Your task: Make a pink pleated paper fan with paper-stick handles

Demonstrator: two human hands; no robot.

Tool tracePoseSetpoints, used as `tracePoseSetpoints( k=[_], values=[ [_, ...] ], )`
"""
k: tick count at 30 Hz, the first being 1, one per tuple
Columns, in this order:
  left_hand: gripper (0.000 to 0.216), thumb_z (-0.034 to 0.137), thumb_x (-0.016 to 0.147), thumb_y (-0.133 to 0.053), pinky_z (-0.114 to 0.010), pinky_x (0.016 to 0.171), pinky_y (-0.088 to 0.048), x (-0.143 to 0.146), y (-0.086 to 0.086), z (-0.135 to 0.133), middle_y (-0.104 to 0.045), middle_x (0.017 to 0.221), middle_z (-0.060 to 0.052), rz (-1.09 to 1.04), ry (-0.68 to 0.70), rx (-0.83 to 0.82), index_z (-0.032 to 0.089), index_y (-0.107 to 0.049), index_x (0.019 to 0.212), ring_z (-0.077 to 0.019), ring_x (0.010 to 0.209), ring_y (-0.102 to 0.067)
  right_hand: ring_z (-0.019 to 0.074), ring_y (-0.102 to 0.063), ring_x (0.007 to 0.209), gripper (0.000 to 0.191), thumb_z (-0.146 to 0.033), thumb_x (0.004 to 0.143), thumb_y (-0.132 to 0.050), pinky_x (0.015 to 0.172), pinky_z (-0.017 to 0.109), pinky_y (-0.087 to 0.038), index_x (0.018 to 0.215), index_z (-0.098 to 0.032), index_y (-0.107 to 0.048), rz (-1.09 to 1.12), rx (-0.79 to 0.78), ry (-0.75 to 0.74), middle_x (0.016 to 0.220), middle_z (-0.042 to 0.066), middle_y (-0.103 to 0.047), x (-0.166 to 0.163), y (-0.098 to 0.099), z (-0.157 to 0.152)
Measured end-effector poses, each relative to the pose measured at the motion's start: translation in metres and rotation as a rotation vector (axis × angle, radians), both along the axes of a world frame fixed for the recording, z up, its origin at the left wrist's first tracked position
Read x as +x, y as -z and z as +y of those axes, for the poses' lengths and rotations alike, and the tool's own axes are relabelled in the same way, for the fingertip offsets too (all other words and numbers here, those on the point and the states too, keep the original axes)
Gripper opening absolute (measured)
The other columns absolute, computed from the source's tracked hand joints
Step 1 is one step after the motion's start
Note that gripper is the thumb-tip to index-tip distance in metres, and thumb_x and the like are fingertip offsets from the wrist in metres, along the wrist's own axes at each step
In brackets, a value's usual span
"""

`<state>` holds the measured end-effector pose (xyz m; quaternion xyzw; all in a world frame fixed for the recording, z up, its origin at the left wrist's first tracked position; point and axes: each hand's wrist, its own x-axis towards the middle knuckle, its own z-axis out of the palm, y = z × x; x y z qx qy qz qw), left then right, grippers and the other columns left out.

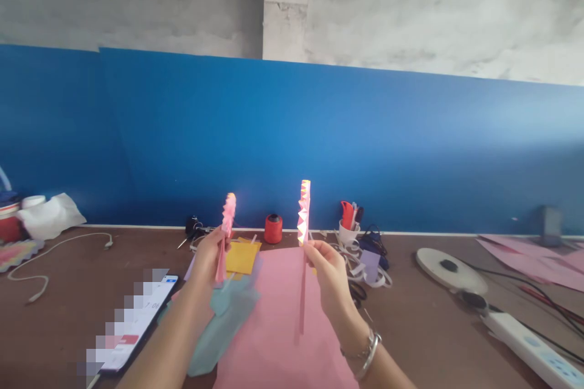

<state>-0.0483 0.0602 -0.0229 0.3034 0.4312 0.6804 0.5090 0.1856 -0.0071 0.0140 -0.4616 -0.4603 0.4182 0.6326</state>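
My left hand (207,255) is closed round a folded pink paper piece (227,219) with a scalloped edge, held upright above the table. My right hand (329,272) pinches a second folded pink paper strip (303,213) with a zigzag edge, also upright, its long tail hanging down past my wrist. The two pieces stand apart, about a hand's width between them. Under both hands lies a large pink paper sheet (278,328) on the brown table (82,273).
A yellow sheet (244,257) and grey-green paper (228,322) lie by the pink sheet. A phone (137,328) lies at the left. A red thread spool (274,228), scissors (194,231), a white cup of pens (349,225), a power strip (531,349) and more pink sheets (533,258) surround them.
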Motion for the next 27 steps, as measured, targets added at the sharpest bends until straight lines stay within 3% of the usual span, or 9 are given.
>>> tracePoseSetpoints(
  k=[6, 10, 16, 22, 24, 27],
  values=[
    [0.015, 0.007, 0.062, -0.061, -0.017, 0.042, -0.035, 0.01, -0.014, -0.013, -0.052, 0.058, 0.003, -0.158, 0.129, 0.042, 0.014, -0.054, 0.073, -0.0046, 0.043, -0.042, 0.01, -0.037, 0.053, 0.023, -0.037, 0.065, -0.067, 0.053, 0.023, -0.03, 0.062, -0.017, -0.056, 0.036, -0.018, -0.022, 0.055, -0.004, -0.046, -0.001, -0.002, -0.001],
    [0.018, 0.021, 0.067, -0.066, -0.016, 0.041, -0.03, 0.027, -0.023, -0.021, -0.056, 0.066, 0.003, -0.177, 0.132, 0.116, 0.017, -0.053, 0.079, -0.0028, 0.042, -0.037, 0.0108, -0.041, 0.056, 0.025, -0.038, 0.066, -0.068, 0.057, 0.024, -0.035, 0.062, -0.017, -0.055, 0.082, -0.012, -0.088, 0.059, -0.003, -0.049, -0.001, 0.0, 0.001],
    [0.03, 0.039, 0.069, -0.069, -0.016, 0.049, -0.032, 0.046, -0.038, -0.035, -0.045, 0.057, 0.007, 0.067, -0.141, 0.345, 0.018, -0.048, 0.064, -0.0048, 0.05, -0.039, 0.0116, -0.046, 0.061, 0.024, -0.04, 0.069, -0.068, 0.06, 0.023, -0.04, 0.07, -0.018, -0.057, 0.177, 0.044, -0.173, 0.068, -0.001, -0.053, 0.0, 0.0, 0.001],
    [0.024, 0.033, 0.074, -0.065, -0.019, 0.05, -0.033, 0.044, -0.051, -0.047, -0.041, 0.052, 0.008, 0.117, -0.468, 0.319, 0.02, -0.047, 0.066, -0.007, 0.049, -0.04, 0.0104, -0.044, 0.059, 0.019, -0.035, 0.074, -0.065, 0.058, 0.023, -0.039, 0.073, -0.018, -0.058, 0.11, 0.119, -0.048, 0.065, -0.002, -0.052, -0.001, -0.003, -0.004],
    [0.023, 0.034, 0.073, -0.065, -0.019, 0.051, -0.033, 0.046, -0.051, -0.048, -0.044, 0.052, 0.008, 0.129, -0.397, 0.313, 0.019, -0.048, 0.067, -0.0073, 0.05, -0.041, 0.0107, -0.045, 0.059, 0.019, -0.036, 0.075, -0.064, 0.057, 0.023, -0.038, 0.073, -0.017, -0.059, 0.05, 0.146, -0.005, 0.064, -0.002, -0.053, -0.003, -0.003, -0.006],
    [0.025, 0.035, 0.069, -0.069, -0.019, 0.05, -0.032, 0.062, -0.047, -0.052, -0.048, 0.056, 0.007, 0.087, -0.125, 0.27, 0.019, -0.051, 0.069, -0.0066, 0.049, -0.041, 0.012, -0.047, 0.059, 0.02, -0.037, 0.076, -0.062, 0.057, 0.024, -0.04, 0.073, -0.017, -0.059, -0.049, 0.19, 0.038, 0.065, -0.001, -0.054, -0.005, -0.003, -0.01]
  ],
)
